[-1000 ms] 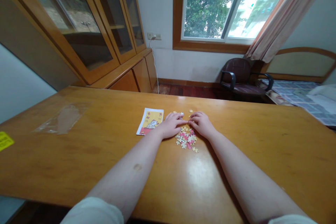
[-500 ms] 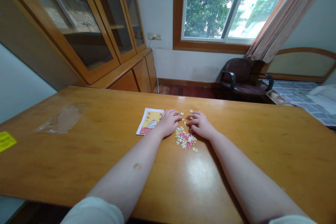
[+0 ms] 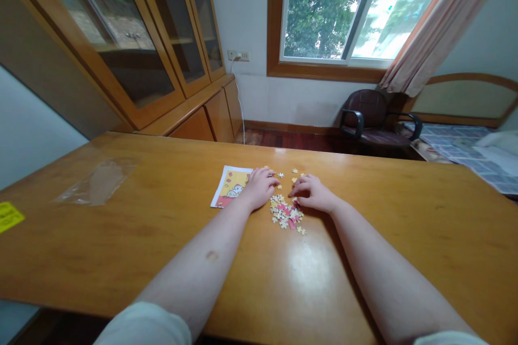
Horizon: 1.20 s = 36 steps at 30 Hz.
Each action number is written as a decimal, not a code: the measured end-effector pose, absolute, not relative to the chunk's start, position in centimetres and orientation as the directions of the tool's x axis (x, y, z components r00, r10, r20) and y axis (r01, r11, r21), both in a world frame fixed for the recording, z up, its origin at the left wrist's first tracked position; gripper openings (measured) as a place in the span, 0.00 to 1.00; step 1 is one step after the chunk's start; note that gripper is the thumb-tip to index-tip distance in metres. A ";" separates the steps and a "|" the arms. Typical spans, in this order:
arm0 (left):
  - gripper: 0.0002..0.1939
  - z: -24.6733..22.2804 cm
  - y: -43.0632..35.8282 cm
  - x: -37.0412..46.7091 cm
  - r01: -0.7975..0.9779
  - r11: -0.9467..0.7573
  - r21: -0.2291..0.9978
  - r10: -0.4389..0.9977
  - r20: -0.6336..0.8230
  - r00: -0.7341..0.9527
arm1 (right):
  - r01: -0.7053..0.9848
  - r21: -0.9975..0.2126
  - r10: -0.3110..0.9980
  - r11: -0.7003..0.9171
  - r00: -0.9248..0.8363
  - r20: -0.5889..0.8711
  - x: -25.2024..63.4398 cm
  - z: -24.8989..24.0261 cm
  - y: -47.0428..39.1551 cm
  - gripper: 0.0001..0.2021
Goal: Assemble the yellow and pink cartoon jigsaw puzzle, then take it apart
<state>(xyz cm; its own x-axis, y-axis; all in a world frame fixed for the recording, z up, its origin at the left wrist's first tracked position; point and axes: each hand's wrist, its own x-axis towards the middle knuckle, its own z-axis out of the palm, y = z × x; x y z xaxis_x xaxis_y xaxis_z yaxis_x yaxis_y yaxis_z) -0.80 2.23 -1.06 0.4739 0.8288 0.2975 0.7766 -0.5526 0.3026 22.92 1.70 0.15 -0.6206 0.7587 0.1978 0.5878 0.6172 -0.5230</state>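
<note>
A small pile of jigsaw puzzle pieces [image 3: 285, 214], yellow, pink and pale, lies on the table between my hands. My left hand [image 3: 259, 190] rests beside the pile with its fingers slightly spread, covering the right part of a picture card [image 3: 229, 178] with a white cartoon animal. Loose pieces lie around its fingertips. At the pile's right edge is my right hand [image 3: 314, 193], its fingers bent and apart, thumb near the pieces. I see nothing held in it. A few single pieces, such as a yellow puzzle piece [image 3: 294, 171], lie beyond the hands.
The wooden table [image 3: 162, 242] carries a clear plastic bag [image 3: 101, 180] and a yellow label [image 3: 10, 216] on the left. Behind stand a glass-doored cabinet [image 3: 190, 86], an office chair [image 3: 366, 113] and a bed [image 3: 465, 145].
My right hand has shifted slightly right, away from the left hand, uncovering yellow pieces at the far side. The loose pieces between the hands have spread apart. My left hand stays nearly in place.
</note>
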 end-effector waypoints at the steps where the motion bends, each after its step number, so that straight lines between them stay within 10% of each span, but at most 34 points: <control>1: 0.15 -1.1 2.2 -0.8 0.774 -0.556 0.303 0.826 0.304 0.475 | 0.594 -0.518 0.759 0.615 -0.625 0.184 23.0 0.2 1.7 0.09; 36: 0.18 -0.2 1.6 -0.4 0.656 -0.664 0.359 0.743 0.222 0.631 | 0.720 -0.407 0.826 0.562 -0.472 0.308 22.2 -1.1 1.9 0.06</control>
<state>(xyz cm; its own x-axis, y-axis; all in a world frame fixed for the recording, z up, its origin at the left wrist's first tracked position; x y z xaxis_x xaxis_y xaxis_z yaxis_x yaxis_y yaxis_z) -0.41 1.58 -0.22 0.6314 0.7430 0.2219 0.6556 -0.6644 0.3588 22.22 1.94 -1.13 -0.4719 0.8263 0.3075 0.7199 0.5625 -0.4068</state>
